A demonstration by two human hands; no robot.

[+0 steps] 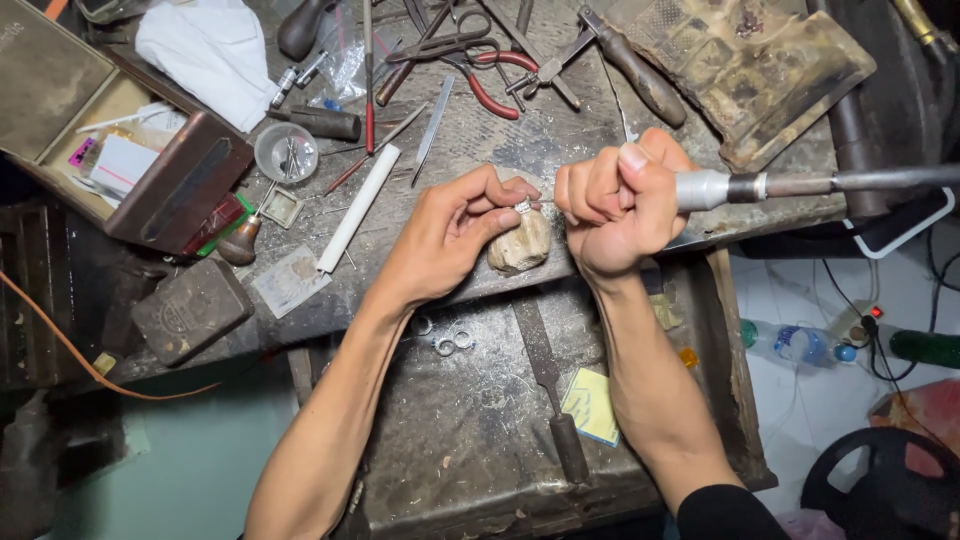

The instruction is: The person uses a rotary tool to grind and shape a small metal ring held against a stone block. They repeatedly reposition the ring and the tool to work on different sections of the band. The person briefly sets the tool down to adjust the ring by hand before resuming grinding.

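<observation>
Ring [522, 205], small and silver-bright, sits pinched at the tips of my left hand [455, 225], held just above the rounded, worn wooden peg [520, 245] that juts from the front edge of the bench [480, 140]. It is too small for me to tell its pattern; it only glints pale against my skin.

Far to the left lies an open brown box [90, 120] with papers inside, and below it a dark, flat metal block [190, 310] with rubbed corners. Nearer in, a small clear round dish [286, 152] holds thin metal bits, and a white rod [358, 208] lies slantwise on the scarred grey surface. A slim steel file [433, 130] points down toward my left hand, and red-handled pliers [480, 80] lie among other dark tools behind it.

My left fingers [500, 190] are curled closed, thumb and forefinger gripping the ring. Below them, in the dusty metal tray [470, 420] under the bench, two more pale rings [453, 343] lie side by side, with a yellow paper note [592, 405] farther right.

My right hand [620, 205] is a tight fist, fingers wrapped closed around the rotary handpiece [715, 188], whose smooth silver barrel runs out to the right into a dark shaft. Its fine tip meets the ring between my two hands. A cracked, dirty leather pad [750, 60] lies behind.
</observation>
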